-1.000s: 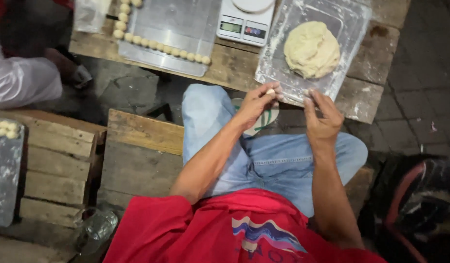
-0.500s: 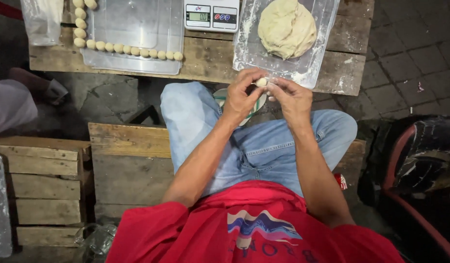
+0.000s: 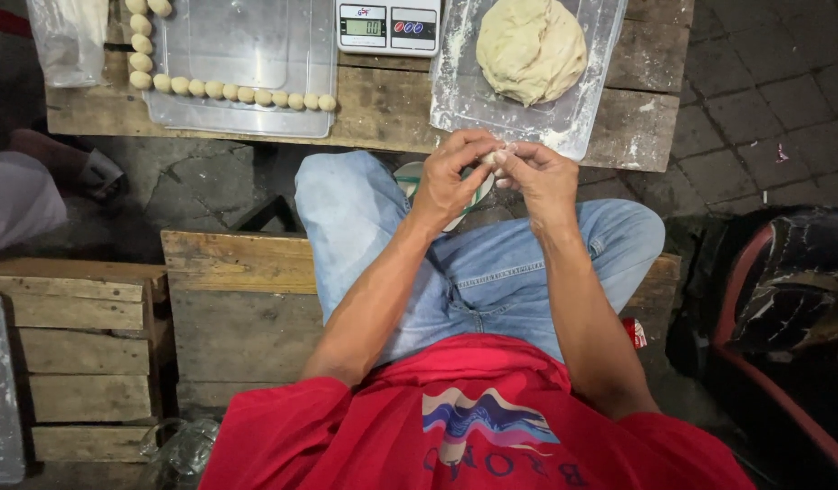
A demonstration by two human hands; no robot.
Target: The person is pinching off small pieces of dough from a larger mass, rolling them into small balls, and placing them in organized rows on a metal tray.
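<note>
Both hands, left [image 3: 451, 177] and right [image 3: 541, 177], meet above the lap, fingertips pinched on a small dough piece [image 3: 489, 158], mostly hidden, so its shape is unclear; a row of finished balls [image 3: 242, 93] lines the tray [image 3: 247, 45] on the surface [image 3: 383, 109]; a large dough lump [image 3: 531, 50] beside the scale [image 3: 389, 25] is left to portion.
</note>
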